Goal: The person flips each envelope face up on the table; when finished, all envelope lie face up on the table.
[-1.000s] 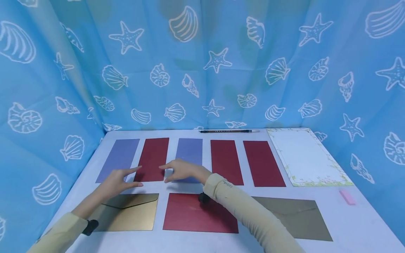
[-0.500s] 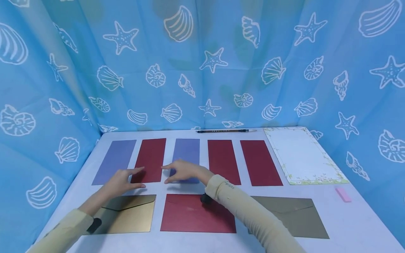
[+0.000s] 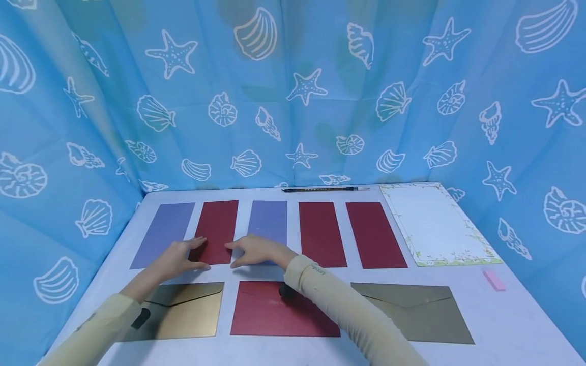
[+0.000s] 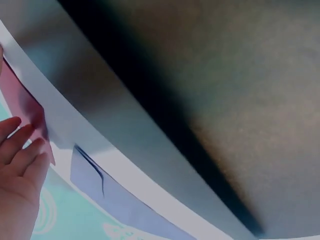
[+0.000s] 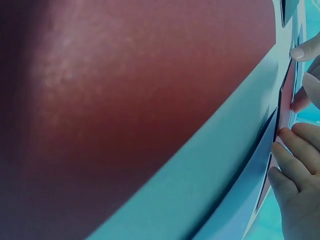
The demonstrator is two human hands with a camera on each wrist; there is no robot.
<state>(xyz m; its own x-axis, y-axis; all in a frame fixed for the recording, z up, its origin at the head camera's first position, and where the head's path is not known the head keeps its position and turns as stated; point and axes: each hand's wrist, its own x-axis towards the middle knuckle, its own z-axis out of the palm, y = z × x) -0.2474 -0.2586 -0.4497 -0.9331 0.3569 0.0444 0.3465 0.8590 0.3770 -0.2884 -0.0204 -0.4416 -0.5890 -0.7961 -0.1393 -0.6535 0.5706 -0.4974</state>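
Observation:
A row of upright cards lies on the white table (image 3: 517, 315). The second from the left is a dark red card (image 3: 218, 221). My left hand (image 3: 194, 253) rests on its near left corner, forefinger on top and thumb at the near edge. At the near right corner my right hand (image 3: 235, 254) touches it the same way. The left wrist view shows my fingers (image 4: 20, 147) lying fairly straight against the red card (image 4: 27, 107). In the right wrist view my fingertips (image 5: 292, 145) meet the card's thin edge (image 5: 286, 100).
Purple cards (image 3: 165, 231) (image 3: 269, 218) flank the red one, and two more red cards (image 3: 320, 231) (image 3: 374, 233) lie to the right. A gold envelope (image 3: 192, 315), a red envelope (image 3: 270, 317) and an olive envelope (image 3: 416, 312) lie nearer. Bordered paper (image 3: 435, 223), a brush pen (image 3: 320, 189) and a pink eraser (image 3: 494, 280) are also there.
Both hands have come down from hovering with spread fingers onto the near corners of the red card. The right forearm has shifted a little left.

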